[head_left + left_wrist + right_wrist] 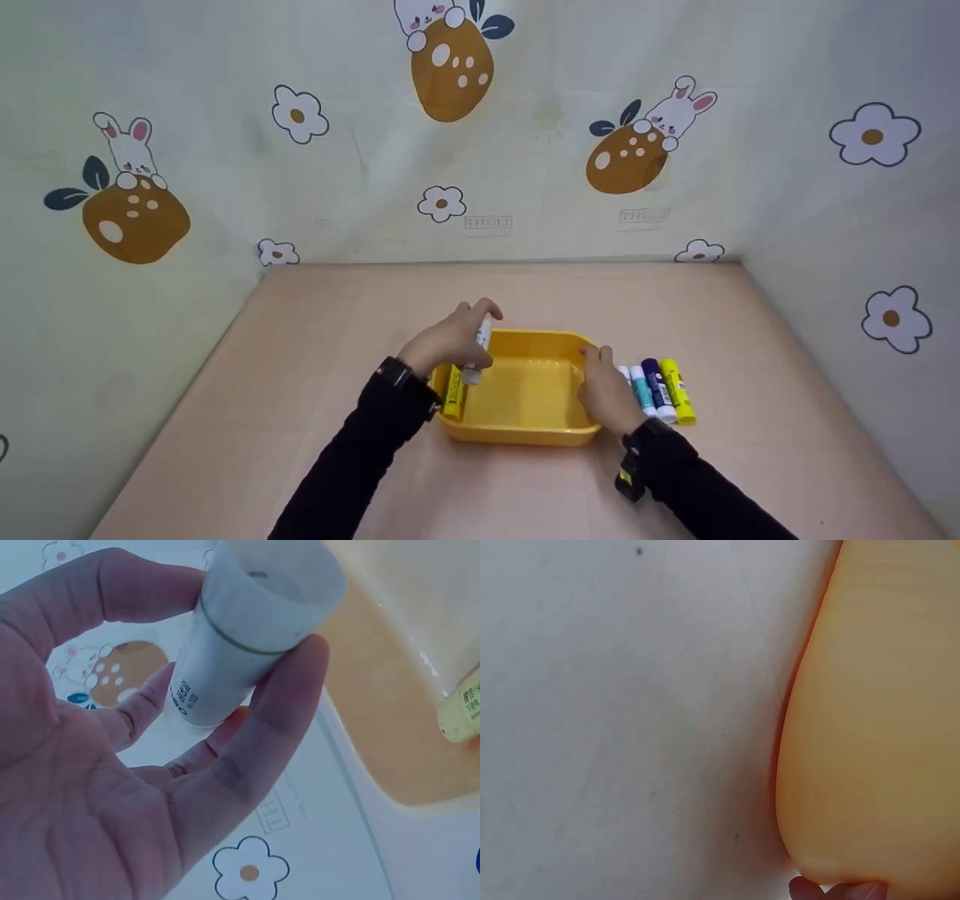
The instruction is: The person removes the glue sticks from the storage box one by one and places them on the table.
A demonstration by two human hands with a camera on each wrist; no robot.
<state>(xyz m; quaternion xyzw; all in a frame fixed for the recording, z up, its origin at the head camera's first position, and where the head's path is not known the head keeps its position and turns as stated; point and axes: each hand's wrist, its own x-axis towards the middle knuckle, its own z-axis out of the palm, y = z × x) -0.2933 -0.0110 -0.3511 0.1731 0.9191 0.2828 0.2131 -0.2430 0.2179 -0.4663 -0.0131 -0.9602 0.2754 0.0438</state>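
My left hand (454,337) pinches a white glue stick (484,336) between thumb and fingers, tilted above the left part of a yellow tray (525,435). In the left wrist view the glue stick (240,637) shows a translucent end towards the camera. A yellow glue stick (454,392) lies inside the tray along its left wall. My right hand (606,390) grips the tray's right rim. Only its fingertips (855,891) show at the tray's edge in the right wrist view.
Right of the tray, a row of glue sticks lies on the table: a yellow one (677,391), a dark blue one (658,388), a teal-and-white one (643,390) and a white one partly behind my right hand. A patterned sheet (540,172) stands at the back and sides.
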